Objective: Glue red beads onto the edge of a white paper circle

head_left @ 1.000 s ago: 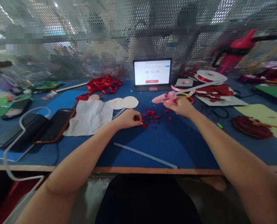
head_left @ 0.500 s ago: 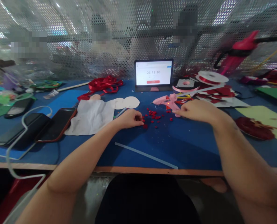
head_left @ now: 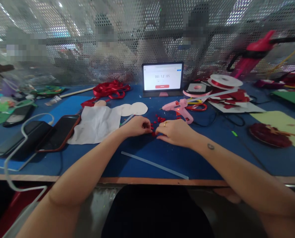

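My left hand (head_left: 138,126) rests near the middle of the blue table, its thumb and fingers pinched on a small red piece (head_left: 153,133). My right hand (head_left: 176,133), with a ring on one finger, is close beside it. Its fingertips point at that same piece, thumb and finger slightly apart, and nothing shows between them. Several other small red pieces (head_left: 160,119) lie just behind the hands, partly hidden by the right one. Beyond the right hand a pink glue gun (head_left: 178,108) stands on the table with its small light lit.
A clear glue stick (head_left: 154,165) lies in front of me. To the left are a white cloth (head_left: 97,125), a phone (head_left: 59,133) and a white cable. At the back stands a tablet (head_left: 163,77) showing a timer; ribbon spools (head_left: 225,81) and a dark red piece (head_left: 270,135) are at right.
My right hand has let go of the glue gun and moved left and towards me, up to my left hand. The glue gun stays standing; the left hand has barely moved.
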`<state>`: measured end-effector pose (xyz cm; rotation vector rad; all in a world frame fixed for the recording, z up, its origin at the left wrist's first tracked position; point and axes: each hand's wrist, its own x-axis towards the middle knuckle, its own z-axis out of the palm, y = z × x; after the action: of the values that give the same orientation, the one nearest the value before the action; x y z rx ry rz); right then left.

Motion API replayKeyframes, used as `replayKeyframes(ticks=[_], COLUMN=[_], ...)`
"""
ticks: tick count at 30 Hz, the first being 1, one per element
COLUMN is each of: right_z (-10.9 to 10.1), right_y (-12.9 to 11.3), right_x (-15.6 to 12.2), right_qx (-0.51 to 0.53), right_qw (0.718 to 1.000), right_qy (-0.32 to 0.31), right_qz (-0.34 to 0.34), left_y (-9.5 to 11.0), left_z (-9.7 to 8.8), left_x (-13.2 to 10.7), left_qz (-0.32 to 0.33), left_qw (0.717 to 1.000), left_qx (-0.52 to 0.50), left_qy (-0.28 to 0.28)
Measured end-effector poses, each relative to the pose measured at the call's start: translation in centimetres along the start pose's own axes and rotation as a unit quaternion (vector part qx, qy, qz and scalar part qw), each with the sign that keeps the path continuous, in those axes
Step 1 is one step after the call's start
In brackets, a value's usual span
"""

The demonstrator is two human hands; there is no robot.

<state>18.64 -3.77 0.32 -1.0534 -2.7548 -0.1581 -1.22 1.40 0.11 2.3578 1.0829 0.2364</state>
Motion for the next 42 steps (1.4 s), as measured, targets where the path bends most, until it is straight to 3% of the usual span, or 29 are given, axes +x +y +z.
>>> replayKeyframes(ticks=[10, 21, 29, 31, 35, 38, 42], right_z=[0.7, 0.4, 0.8, 0.5, -0.7, -1.7, -2.2], right_y=[-0.3, -0.8, 0.0, 0.4, 1.1, 1.2, 0.9], right_x=[0.4, 0.7, 0.4, 0.1, -0.6, -1.1, -1.2], right_qx=[-0.061, -0.082, -0.121, -0.131, -0.147, -0.173, -0.202], right_qw=[0.997, 0.996, 0.989, 0.986, 0.978, 0.971, 0.962], right_qy=[0.019, -0.005, 0.057, 0.089, 0.147, 0.166, 0.179], right_qz=[-0.034, -0.033, -0.06, -0.049, -0.022, -0.011, -0.027], left_y=[0.0, 0.1, 0.1, 0.3, 1.2, 1.8, 2.2], left_z=[0.0, 0.0, -0.4, -0.6, -0.6, -0.1, 0.7], left_x=[0.0, -0.1, -0.3, -0.4, -0.9, -1.3, -1.7], left_qz=[0.006, 0.009, 0.002, -0.008, 0.027, 0.073, 0.117], left_qw=[1.0, 1.0, 0.998, 0.994, 0.973, 0.963, 0.96], left_qx=[0.002, -0.003, -0.056, -0.108, -0.161, -0.122, -0.051], left_qy=[0.007, 0.004, 0.009, 0.033, 0.166, 0.228, 0.251])
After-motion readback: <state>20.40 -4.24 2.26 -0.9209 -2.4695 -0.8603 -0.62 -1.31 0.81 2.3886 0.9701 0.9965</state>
